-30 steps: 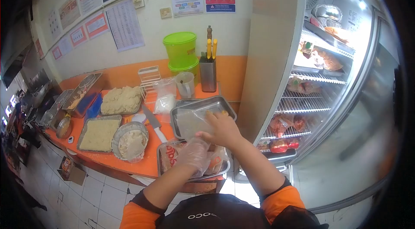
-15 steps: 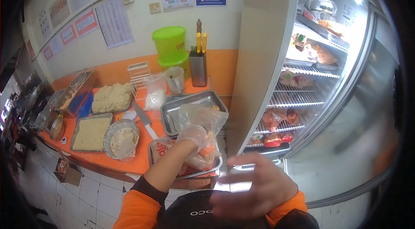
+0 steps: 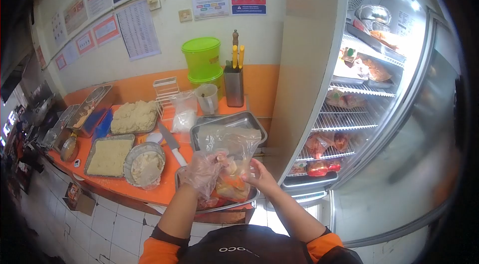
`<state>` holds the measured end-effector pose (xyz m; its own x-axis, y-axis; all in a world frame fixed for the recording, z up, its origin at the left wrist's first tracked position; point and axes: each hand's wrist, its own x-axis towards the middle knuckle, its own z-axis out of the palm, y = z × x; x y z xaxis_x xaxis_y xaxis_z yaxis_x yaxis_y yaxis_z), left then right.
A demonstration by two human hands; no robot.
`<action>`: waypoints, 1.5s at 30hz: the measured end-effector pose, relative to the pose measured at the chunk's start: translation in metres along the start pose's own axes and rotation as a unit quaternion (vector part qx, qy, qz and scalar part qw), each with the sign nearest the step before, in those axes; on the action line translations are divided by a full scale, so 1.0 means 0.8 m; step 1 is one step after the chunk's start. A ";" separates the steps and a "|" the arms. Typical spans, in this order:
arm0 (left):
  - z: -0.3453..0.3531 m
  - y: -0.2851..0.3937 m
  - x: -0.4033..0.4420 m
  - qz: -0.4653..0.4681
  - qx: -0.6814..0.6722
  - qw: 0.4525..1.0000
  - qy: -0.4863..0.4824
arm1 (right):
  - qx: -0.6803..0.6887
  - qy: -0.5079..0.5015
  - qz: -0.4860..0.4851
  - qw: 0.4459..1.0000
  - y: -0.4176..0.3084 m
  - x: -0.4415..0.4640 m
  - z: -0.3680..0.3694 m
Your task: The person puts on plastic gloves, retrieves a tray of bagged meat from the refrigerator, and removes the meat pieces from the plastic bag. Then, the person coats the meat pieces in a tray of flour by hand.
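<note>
A clear plastic bag point(image 3: 239, 142) with pale and orange pieces, apparently raw chicken, stands mouth-up over a metal tray point(image 3: 249, 200). My left hand point(image 3: 201, 176), covered in a loose clear plastic glove, is at the bag's left side. Its fingers close around a pale pink chicken piece point(image 3: 221, 157); the plastic partly hides the grip. My bare right hand point(image 3: 260, 176) pinches the right side of the bag between thumb and fingers. Behind the bag lies a second metal tray point(image 3: 200, 127). A large knife point(image 3: 170, 142) rests to the left, its white handle toward me.
On the orange table are a bowl of flour point(image 3: 144, 164), a tray of crumb coating point(image 3: 111, 157), a heaped tray point(image 3: 133, 117), a measuring jug point(image 3: 206, 99), green tubs point(image 3: 201, 59) and a knife block point(image 3: 233, 87). At right, an open fridge point(image 3: 344, 119) holds bagged meat.
My right hand has moved from in front of my body up to the bag's right side and taken hold of it. My gloved left hand now shows a chicken piece at its fingers.
</note>
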<state>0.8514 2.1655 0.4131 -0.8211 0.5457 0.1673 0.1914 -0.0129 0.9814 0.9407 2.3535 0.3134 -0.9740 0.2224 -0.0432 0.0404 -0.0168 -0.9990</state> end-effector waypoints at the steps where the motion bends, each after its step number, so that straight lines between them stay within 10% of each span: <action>1: 0.000 0.006 -0.003 0.045 -0.010 0.999 0.004 | 0.000 0.001 -0.008 1.000 0.003 0.004 0.002; 4: -0.001 0.036 -0.013 0.115 -0.380 0.916 0.066 | 0.031 -0.012 -0.006 0.999 0.004 0.011 0.004; 8: -0.041 0.028 -0.018 0.190 -0.371 0.862 0.287 | 0.132 -0.028 -0.060 0.989 0.013 0.024 0.004; 13: -0.132 -0.031 -0.065 0.123 -0.442 0.828 0.321 | 0.420 -0.185 -0.197 0.867 -0.145 -0.058 0.019; 16: -0.126 -0.023 -0.096 0.091 -0.436 0.803 0.396 | 0.173 -0.420 -0.419 0.786 -0.230 -0.103 0.054; 19: -0.132 -0.049 -0.123 0.112 -0.340 0.854 0.377 | -0.071 -0.344 -0.589 0.728 -0.249 -0.092 0.068; 23: -0.172 -0.116 -0.156 0.010 -0.410 0.804 0.430 | -0.104 0.145 -0.387 0.905 -0.153 0.008 0.013; 28: -0.162 -0.103 -0.170 -0.048 -0.559 0.711 0.423 | 0.070 0.053 -0.013 0.996 -0.063 0.067 0.001; 34: -0.163 -0.122 -0.176 -0.020 -0.566 0.712 0.417 | 0.037 -0.086 0.045 0.995 -0.044 0.105 -0.026; 39: -0.163 -0.123 -0.183 -0.027 -0.571 0.697 0.433 | -0.398 -0.071 -0.406 0.819 -0.043 0.013 -0.011; 45: -0.174 -0.171 -0.189 -0.040 -0.542 0.741 0.395 | -0.444 -0.032 -0.365 0.818 0.014 -0.032 0.044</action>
<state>0.8745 1.9684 0.2668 -0.9471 -0.0739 -0.3125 -0.0674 -0.9057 0.4186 0.9579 2.3135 0.3039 -0.8187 -0.1942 0.5404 -0.4391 0.8182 -0.3712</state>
